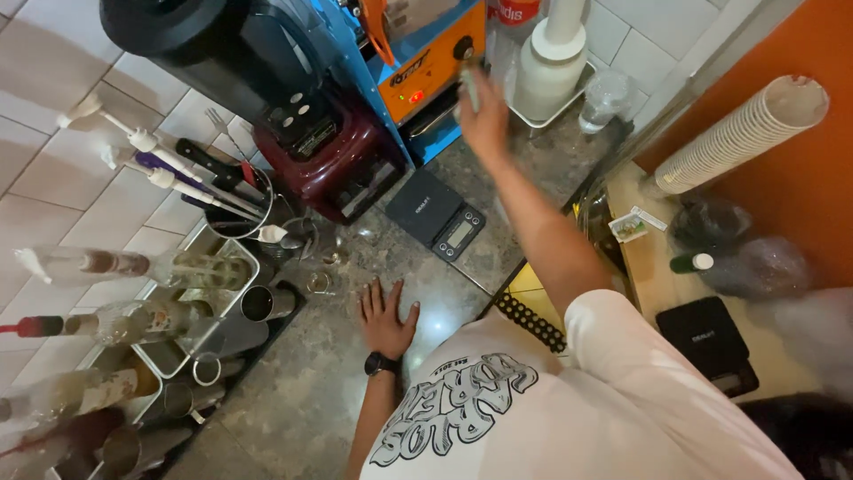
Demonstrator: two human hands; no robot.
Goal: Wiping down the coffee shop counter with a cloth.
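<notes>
Item 1: my left hand [387, 318], flat and spread, palm down on the speckled grey stone counter [293, 400], grasping nothing; black wristwatch [380, 364] on that wrist. It lies just in front of the small black digital scale [436, 213], which I take as my landmark

Item 2: my right hand [484, 116], arm stretched out past the scale to its far side, fingers closed around a slim pale object [468, 87] that is blurred; I cannot tell what it is. The hand sits at the front of the orange-and-blue box-shaped machine [426, 62]

Item 3: dark red blender base with a black jar on top [311, 142], just left of the scale

Item 4: white plastic pump dispenser on a tray [551, 67], beyond the scale to the right; a clear plastic cup [607, 96] beside it

Item 5: row of glass syrup bottles with pour spouts [133, 267] in steel trays, well left of the scale

Item 6: black holder of long-handled utensils [227, 200], left of the scale, near the blender

Item 7: long stack of white paper cups [737, 133] lying against the orange wall, far right of the scale

Item 8: second black scale [708, 338] on the lower wooden shelf, right of and nearer than the landmark
</notes>
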